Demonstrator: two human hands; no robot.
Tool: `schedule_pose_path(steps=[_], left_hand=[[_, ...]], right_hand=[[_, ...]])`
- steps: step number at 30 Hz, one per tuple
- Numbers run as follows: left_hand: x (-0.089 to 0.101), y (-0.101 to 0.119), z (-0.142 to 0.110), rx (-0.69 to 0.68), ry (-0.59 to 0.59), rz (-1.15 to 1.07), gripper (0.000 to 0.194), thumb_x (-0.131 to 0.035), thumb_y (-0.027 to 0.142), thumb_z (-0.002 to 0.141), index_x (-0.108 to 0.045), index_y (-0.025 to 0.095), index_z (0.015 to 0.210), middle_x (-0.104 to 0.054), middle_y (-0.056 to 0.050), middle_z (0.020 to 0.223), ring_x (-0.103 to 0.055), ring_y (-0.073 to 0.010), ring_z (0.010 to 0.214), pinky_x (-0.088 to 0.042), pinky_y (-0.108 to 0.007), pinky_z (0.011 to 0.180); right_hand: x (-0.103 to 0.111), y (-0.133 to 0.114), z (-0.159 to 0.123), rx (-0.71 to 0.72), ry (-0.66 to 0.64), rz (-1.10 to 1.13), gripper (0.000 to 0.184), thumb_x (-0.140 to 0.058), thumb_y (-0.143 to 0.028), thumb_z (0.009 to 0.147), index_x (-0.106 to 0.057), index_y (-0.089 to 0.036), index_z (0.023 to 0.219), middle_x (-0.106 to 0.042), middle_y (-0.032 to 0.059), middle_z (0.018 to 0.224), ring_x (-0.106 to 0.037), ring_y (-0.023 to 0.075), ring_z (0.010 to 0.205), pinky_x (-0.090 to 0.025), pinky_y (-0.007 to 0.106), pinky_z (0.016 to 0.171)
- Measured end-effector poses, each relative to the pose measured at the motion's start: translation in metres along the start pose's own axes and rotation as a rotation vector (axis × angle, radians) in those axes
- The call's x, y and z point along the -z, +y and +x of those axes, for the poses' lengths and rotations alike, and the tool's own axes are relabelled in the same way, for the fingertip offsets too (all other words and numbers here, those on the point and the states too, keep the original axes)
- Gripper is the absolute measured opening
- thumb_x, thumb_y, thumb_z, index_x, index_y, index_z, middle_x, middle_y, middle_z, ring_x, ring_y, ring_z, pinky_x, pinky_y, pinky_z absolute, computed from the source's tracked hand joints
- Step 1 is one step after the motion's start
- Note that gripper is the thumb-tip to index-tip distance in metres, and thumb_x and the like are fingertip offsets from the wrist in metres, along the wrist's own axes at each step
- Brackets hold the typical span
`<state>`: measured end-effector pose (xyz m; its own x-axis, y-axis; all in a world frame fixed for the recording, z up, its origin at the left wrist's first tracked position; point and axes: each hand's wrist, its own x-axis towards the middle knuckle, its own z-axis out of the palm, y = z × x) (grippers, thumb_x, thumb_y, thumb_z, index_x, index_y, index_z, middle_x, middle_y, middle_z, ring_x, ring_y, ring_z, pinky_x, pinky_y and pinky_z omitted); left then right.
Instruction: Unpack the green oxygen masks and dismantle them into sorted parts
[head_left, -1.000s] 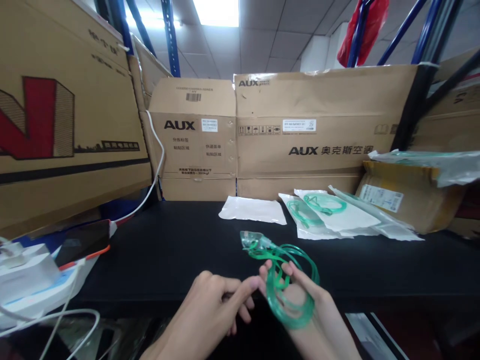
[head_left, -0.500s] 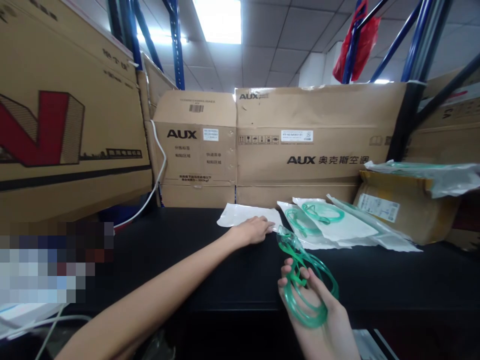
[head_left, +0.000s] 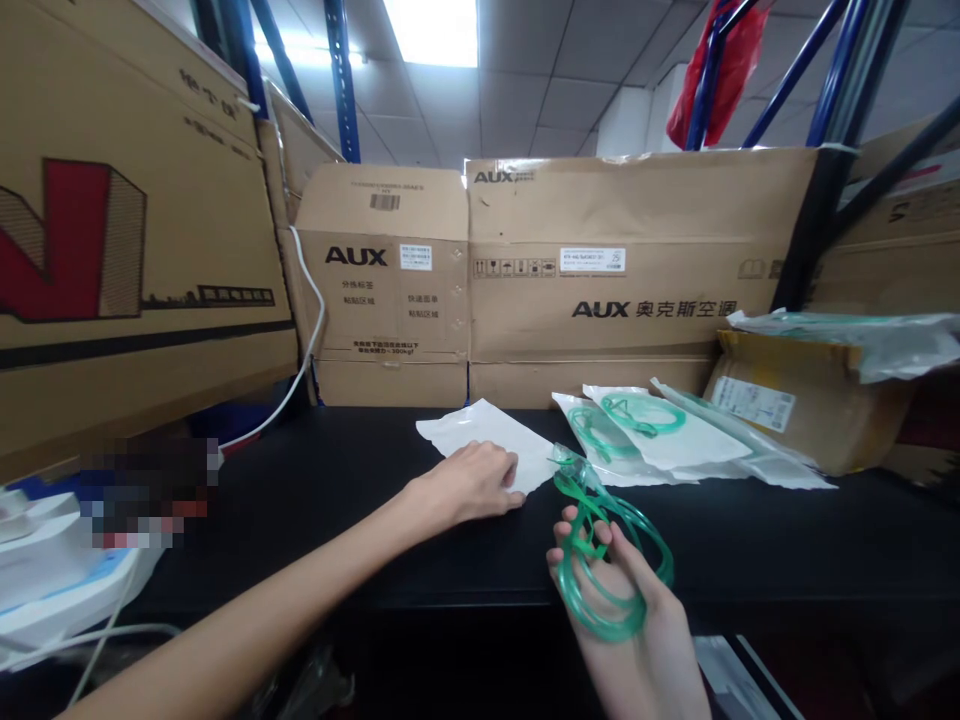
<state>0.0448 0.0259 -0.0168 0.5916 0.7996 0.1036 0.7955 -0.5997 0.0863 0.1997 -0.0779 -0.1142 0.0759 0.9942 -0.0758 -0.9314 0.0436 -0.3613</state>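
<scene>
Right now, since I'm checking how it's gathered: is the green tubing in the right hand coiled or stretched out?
Coiled: the green tubing forms overlapping loops across the right hand.

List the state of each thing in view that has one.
Left hand, fingers curled at the near edge of the white pouch; grip unclear.
Right hand, closed around the green tubing.
Green tubing, looped into a coil.
White pouch, lying askew on the black surface.
Packed pouches, overlapping, filled.
Cardboard box, with a plastic pouch over its top.
Red bag, hanging.
Ceiling light, lit.
</scene>
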Motion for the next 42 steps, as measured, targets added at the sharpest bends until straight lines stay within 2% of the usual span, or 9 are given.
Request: schedule_pose_path(steps=[3,6,9,17,24,27,31,37,42], left_hand=[[0.003,-0.004,-0.001,-0.009,-0.005,-0.046,0.023,-0.063,0.030,0.083,-0.076,0.019,0.098,-0.076,-0.011,0.091,-0.070,-0.0318,0.092,-0.049,-0.035,0.072],[0.004,-0.006,-0.003,-0.040,-0.008,-0.097,0.023,-0.056,0.018,0.083,-0.078,0.020,0.088,-0.076,-0.007,0.081,-0.071,-0.0252,0.082,-0.047,-0.030,0.068],[0.002,-0.008,-0.005,-0.046,-0.002,-0.149,0.023,-0.055,0.016,0.081,-0.077,0.020,0.081,-0.076,-0.004,0.077,-0.070,-0.0210,0.076,-0.047,-0.027,0.069],[-0.011,-0.022,0.000,0.064,0.055,-0.164,0.018,-0.053,0.029,0.089,-0.070,0.021,0.089,-0.078,-0.006,0.098,-0.071,-0.0252,0.094,-0.050,-0.031,0.078],[-0.019,0.011,-0.011,0.041,0.102,-0.050,0.025,-0.057,0.024,0.090,-0.062,0.018,0.114,-0.073,-0.015,0.104,-0.068,-0.0358,0.099,-0.048,-0.044,0.086],[-0.020,0.023,-0.010,0.051,0.127,-0.049,0.023,-0.048,0.016,0.095,-0.063,0.017,0.113,-0.073,-0.016,0.101,-0.069,-0.0343,0.096,-0.047,-0.043,0.085],[-0.022,0.017,-0.006,0.108,0.170,-0.122,0.030,-0.040,0.021,0.101,-0.068,0.015,0.098,-0.072,-0.014,0.086,-0.069,-0.0307,0.088,-0.048,-0.037,0.078],[-0.022,-0.003,-0.002,0.175,0.230,-0.276,0.035,-0.038,0.022,0.101,-0.072,0.017,0.108,-0.076,-0.010,0.095,-0.071,-0.0244,0.089,-0.049,-0.030,0.077],[-0.024,0.008,-0.009,0.146,0.283,-0.300,0.036,-0.041,0.031,0.103,-0.075,0.022,0.110,-0.077,-0.007,0.094,-0.070,-0.0279,0.095,-0.048,-0.034,0.083]], right_hand=[[-0.007,-0.003,-0.004,-0.030,0.039,0.023,0.009,-0.075,-0.024,0.083,-0.073,-0.020,0.075,-0.077,0.0063,0.101,-0.073,0.0216,0.094,-0.061,0.036,0.082],[-0.018,-0.006,-0.009,-0.071,0.106,0.040,0.010,-0.077,-0.021,0.079,-0.071,-0.019,0.071,-0.077,0.0067,0.097,-0.072,0.0208,0.090,-0.061,0.034,0.081],[-0.023,-0.007,-0.011,-0.079,0.129,0.033,0.010,-0.077,-0.021,0.077,-0.071,-0.019,0.070,-0.076,0.0066,0.095,-0.071,0.0213,0.089,-0.060,0.035,0.079],[-0.010,0.000,-0.009,0.023,-0.072,-0.107,0.015,-0.078,-0.032,0.081,-0.068,-0.022,0.074,-0.072,0.0029,0.093,-0.067,0.0190,0.081,-0.054,0.033,0.073],[-0.009,0.001,-0.010,-0.033,-0.160,-0.125,0.022,-0.077,-0.034,0.082,-0.063,-0.021,0.070,-0.068,0.0033,0.086,-0.062,0.0183,0.072,-0.048,0.031,0.061],[-0.011,0.001,-0.014,-0.057,-0.207,-0.144,0.024,-0.072,-0.034,0.086,-0.061,-0.021,0.070,-0.065,0.0035,0.084,-0.061,0.0180,0.070,-0.049,0.030,0.060],[-0.014,-0.003,-0.022,-0.113,-0.217,-0.192,0.027,-0.074,-0.035,0.085,-0.057,-0.021,0.069,-0.065,0.0035,0.084,-0.061,0.0184,0.070,-0.050,0.031,0.061],[-0.007,-0.006,-0.019,-0.146,-0.168,-0.297,0.036,-0.080,-0.039,0.078,-0.051,-0.020,0.065,-0.066,0.0041,0.084,-0.064,0.0200,0.069,-0.051,0.033,0.059],[-0.001,-0.002,-0.010,-0.159,-0.187,-0.310,0.037,-0.078,-0.037,0.078,-0.049,-0.021,0.064,-0.068,0.0045,0.079,-0.065,0.0208,0.064,-0.050,0.031,0.051]])
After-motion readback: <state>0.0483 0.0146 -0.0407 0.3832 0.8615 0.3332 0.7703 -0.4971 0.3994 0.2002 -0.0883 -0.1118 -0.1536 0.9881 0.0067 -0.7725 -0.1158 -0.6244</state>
